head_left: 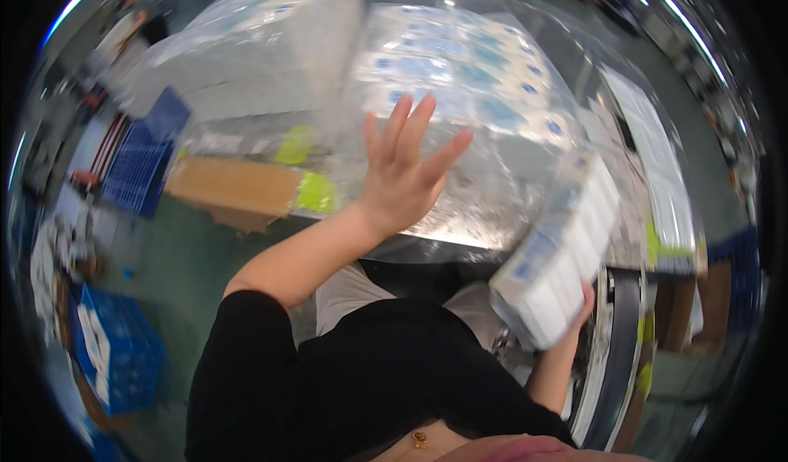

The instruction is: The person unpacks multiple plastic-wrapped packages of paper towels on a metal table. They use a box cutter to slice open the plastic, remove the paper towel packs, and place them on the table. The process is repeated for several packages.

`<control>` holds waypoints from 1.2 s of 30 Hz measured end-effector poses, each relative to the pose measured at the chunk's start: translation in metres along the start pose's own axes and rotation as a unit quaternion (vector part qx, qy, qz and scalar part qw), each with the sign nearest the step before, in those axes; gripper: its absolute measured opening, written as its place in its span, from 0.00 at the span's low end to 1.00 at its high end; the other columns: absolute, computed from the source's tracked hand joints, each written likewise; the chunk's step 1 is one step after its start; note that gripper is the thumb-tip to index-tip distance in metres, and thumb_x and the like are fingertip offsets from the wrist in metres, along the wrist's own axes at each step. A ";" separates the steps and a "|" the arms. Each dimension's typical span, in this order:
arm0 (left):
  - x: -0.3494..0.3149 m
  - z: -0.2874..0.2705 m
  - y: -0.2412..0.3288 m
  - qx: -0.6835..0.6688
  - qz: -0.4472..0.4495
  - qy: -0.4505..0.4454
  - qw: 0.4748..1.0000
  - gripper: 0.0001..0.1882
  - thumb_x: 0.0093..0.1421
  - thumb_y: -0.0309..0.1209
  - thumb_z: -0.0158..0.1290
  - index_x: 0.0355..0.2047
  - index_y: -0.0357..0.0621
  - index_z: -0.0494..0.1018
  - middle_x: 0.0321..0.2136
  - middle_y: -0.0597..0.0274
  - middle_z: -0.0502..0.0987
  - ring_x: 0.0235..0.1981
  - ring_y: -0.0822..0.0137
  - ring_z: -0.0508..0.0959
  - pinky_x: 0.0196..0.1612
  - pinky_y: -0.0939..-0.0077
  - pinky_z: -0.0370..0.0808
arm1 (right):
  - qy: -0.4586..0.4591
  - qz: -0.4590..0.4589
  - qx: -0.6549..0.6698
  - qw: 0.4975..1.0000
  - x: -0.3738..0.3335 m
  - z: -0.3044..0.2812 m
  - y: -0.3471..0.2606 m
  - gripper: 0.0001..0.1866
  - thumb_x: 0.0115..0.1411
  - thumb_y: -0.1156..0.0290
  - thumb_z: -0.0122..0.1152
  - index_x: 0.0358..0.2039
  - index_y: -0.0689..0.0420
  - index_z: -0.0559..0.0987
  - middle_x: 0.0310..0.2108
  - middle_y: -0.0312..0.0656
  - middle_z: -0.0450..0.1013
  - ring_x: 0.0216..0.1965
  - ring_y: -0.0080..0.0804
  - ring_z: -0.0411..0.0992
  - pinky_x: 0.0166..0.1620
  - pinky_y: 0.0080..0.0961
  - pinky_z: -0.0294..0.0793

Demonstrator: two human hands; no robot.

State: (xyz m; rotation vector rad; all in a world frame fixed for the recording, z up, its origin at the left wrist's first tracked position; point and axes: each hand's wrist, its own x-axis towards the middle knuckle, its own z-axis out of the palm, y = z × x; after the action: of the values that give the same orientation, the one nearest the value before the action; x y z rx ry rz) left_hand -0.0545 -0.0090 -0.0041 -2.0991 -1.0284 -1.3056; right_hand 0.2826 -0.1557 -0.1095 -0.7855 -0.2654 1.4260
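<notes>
My left hand (402,171) is stretched over the metal tabletop (460,226) with its fingers spread and nothing in it. Just beyond it, under loose clear plastic film, lie rows of white packs (460,72) with blue and pale teal markings. On the right, my right hand (584,308) grips the near end of a long bundle of white packs (558,253). The bundle is tilted, its far end over the table's right side. Most of the right hand's fingers are hidden behind it.
A tall film-wrapped stack (263,60) stands at the far left of the table. A cardboard box (234,185) is at the table's left edge. A conveyor belt (611,363) runs along my right. Blue crates (123,347) stand on the floor at left. Another person (144,19) is in the distance.
</notes>
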 end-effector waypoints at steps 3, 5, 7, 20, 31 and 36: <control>0.015 0.014 -0.038 -0.010 -0.070 -0.096 0.993 0.26 0.46 0.31 0.59 0.49 0.53 0.72 0.49 0.54 0.68 0.51 0.55 0.67 0.54 0.56 0.60 | -0.176 0.029 0.043 0.983 -0.019 0.019 0.008 0.39 0.48 0.52 0.57 0.57 0.61 0.64 0.52 0.51 0.67 0.52 0.50 0.66 0.55 0.43 0.67; 0.022 0.033 -0.066 -0.070 -0.117 -0.206 0.969 0.19 0.49 0.34 0.57 0.44 0.51 0.75 0.41 0.53 0.73 0.44 0.55 0.71 0.48 0.60 0.65 | -0.227 0.028 0.046 0.972 -0.014 0.034 0.024 0.37 0.49 0.52 0.56 0.57 0.60 0.64 0.52 0.50 0.67 0.51 0.49 0.67 0.54 0.43 0.67; 0.040 0.038 -0.083 -0.120 -0.176 -0.280 0.936 0.13 0.51 0.35 0.54 0.38 0.49 0.78 0.32 0.53 0.76 0.36 0.54 0.74 0.41 0.62 0.69 | -0.238 0.025 0.039 0.970 0.000 0.050 0.039 0.36 0.50 0.52 0.55 0.56 0.60 0.65 0.51 0.50 0.67 0.51 0.48 0.67 0.53 0.42 0.68; 0.118 -0.048 -0.096 -0.296 -0.204 -0.175 0.917 0.12 0.57 0.36 0.52 0.39 0.49 0.79 0.22 0.62 0.76 0.23 0.73 0.70 0.30 0.78 0.68 | -0.198 -0.028 0.035 0.979 0.041 0.105 0.078 0.27 0.58 0.53 0.49 0.52 0.60 0.67 0.46 0.46 0.70 0.47 0.43 0.69 0.50 0.38 0.69; 0.116 0.012 -0.049 -0.293 -0.222 -0.199 0.908 0.18 0.62 0.42 0.46 0.39 0.43 0.77 0.24 0.53 0.77 0.28 0.58 0.75 0.35 0.68 0.71 | -0.243 -0.007 0.050 0.969 0.132 0.181 0.064 0.24 0.63 0.53 0.47 0.51 0.58 0.69 0.46 0.44 0.70 0.47 0.40 0.69 0.51 0.37 0.69; 0.115 0.033 -0.054 -0.424 -0.298 -0.085 0.851 0.17 0.61 0.40 0.45 0.35 0.40 0.77 0.26 0.51 0.77 0.31 0.50 0.76 0.36 0.62 0.71 | -0.310 0.088 0.075 0.944 0.133 0.206 0.087 0.27 0.63 0.52 0.46 0.56 0.57 0.66 0.55 0.45 0.66 0.55 0.41 0.65 0.58 0.42 0.65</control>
State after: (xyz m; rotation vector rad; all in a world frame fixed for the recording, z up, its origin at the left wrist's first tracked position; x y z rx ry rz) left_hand -0.0482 0.0877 0.0838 -2.6610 -1.4309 -2.2276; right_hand 0.1120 0.0326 -0.0516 -0.2166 -0.5699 1.8181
